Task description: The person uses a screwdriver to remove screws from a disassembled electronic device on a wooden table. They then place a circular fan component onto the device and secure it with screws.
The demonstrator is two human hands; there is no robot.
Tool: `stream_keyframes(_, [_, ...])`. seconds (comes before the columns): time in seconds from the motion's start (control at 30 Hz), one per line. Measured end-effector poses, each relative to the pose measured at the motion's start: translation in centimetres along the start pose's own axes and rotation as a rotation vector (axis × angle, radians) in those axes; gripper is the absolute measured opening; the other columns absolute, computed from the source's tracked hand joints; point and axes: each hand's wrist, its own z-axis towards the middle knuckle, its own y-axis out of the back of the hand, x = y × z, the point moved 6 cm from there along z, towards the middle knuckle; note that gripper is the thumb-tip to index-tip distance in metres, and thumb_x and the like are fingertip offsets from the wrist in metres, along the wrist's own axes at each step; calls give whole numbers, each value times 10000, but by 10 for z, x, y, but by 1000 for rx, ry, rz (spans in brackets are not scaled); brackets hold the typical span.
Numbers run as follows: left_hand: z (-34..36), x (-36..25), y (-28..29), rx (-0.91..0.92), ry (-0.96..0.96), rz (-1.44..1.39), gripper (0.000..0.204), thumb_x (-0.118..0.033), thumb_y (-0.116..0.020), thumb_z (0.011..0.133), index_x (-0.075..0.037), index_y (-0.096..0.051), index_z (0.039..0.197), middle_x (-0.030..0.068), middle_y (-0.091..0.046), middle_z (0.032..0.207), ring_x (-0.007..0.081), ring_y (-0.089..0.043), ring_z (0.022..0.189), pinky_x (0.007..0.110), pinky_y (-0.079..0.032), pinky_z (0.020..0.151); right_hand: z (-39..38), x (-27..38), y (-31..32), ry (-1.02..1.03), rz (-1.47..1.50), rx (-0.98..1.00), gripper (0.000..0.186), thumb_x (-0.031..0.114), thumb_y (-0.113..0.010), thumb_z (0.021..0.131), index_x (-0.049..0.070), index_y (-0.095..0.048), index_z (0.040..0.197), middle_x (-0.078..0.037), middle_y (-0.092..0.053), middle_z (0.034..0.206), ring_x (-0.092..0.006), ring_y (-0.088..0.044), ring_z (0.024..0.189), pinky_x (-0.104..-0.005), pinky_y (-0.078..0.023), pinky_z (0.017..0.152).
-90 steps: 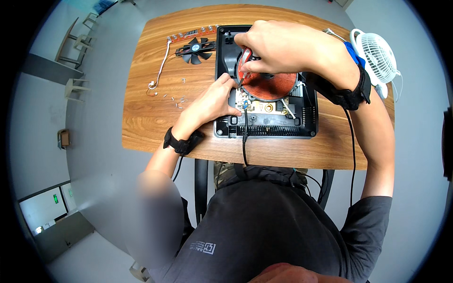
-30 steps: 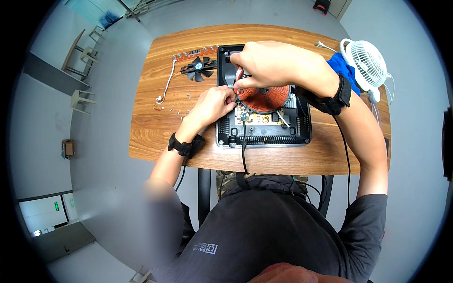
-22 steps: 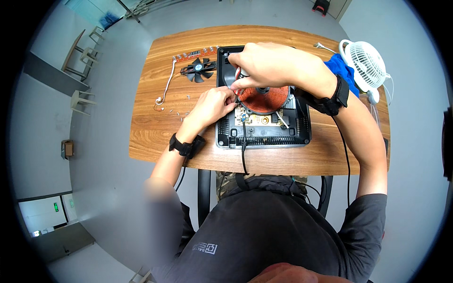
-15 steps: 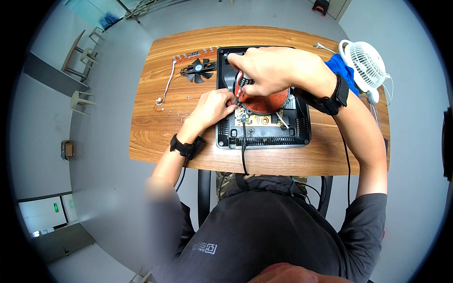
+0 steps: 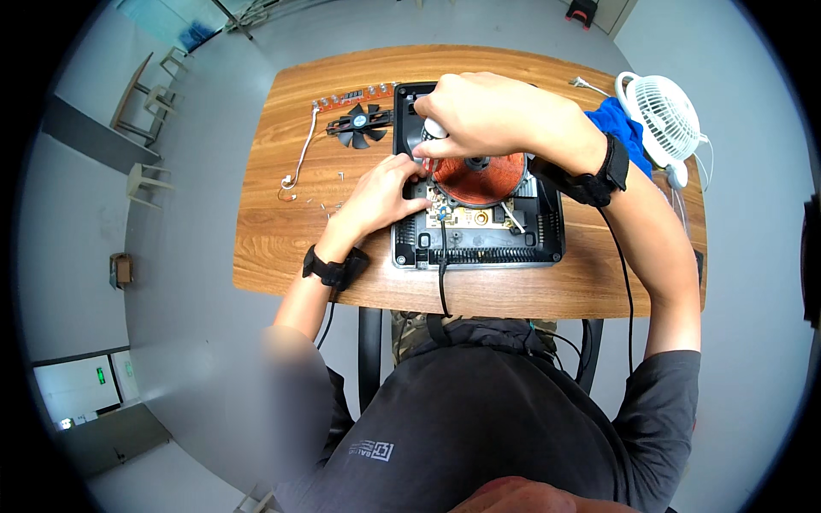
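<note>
An induction cooker's black base [image 5: 496, 257] lies opened on the table, with a round copper coil [image 5: 486, 190] over a circuit board [image 5: 466, 217]. My right hand [image 5: 492, 120] is closed around a screwdriver [image 5: 434, 128] with a red and white handle. The tool stands at the coil's left edge; its tip is hidden. Close beside it, my left hand [image 5: 382, 197] reaches over the base's left side. Its thumb is apart from its curled fingers, whose tips are near the screwdriver, and I see nothing held there.
Left of the base lie a black cooling fan [image 5: 360, 126], a red circuit strip [image 5: 352, 98] with a white cable [image 5: 301, 158], and several loose screws [image 5: 341, 177]. At the right are a white desk fan [image 5: 663, 115] and blue cloth [image 5: 617, 124]. A black cord [image 5: 443, 286] crosses the front edge.
My right hand has turned on the screwdriver handle, showing its white end. The left thumb has moved apart from the fingers. The base has stayed in place.
</note>
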Motion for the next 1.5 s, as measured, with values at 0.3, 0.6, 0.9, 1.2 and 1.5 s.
stream_keyframes(0.3, [-9,0,-19,99,-91,31,715,-360,-912,669,27,-635,1203,166,-559,1141,346,-536,1132,445,-454,1034,-2,-3,0,-14,19,17,509,448,-710,906,-60,-691,892,-265,-683,760,-447,-691,764,-492,-565,706])
stream_keyframes(0.6, [-7,2,-22,80,-113,-60,667,-268,-944,623,43,-643,1129,180,-596,1138,364,-555,1095,442,-479,1002,3,2,-9,13,30,34,483,404,-720,891,-78,-718,862,-277,-691,791,-449,-701,782,-483,-585,719])
stream_keyframes(0.9, [-6,6,-26,82,-98,-73,681,-255,-955,602,51,-644,1125,194,-595,1142,368,-554,1095,441,-483,997,10,2,-12,31,30,46,466,402,-716,901,-65,-708,893,-265,-679,773,-436,-694,764,-477,-572,696])
stream_keyframes(1.2, [-6,5,-24,157,-5,-75,679,-252,-958,620,29,-629,1144,222,-615,1224,399,-559,1219,456,-464,1064,13,-2,-17,73,10,15,492,438,-713,920,-52,-674,904,-234,-651,715,-425,-669,715,-478,-542,654])
stream_keyframes(1.5, [-7,5,-24,108,-66,-68,692,-271,-951,617,59,-635,1137,203,-602,1164,368,-554,1126,439,-479,1027,13,2,-13,41,20,52,490,416,-713,902,-73,-722,872,-272,-688,768,-437,-701,753,-479,-582,697])
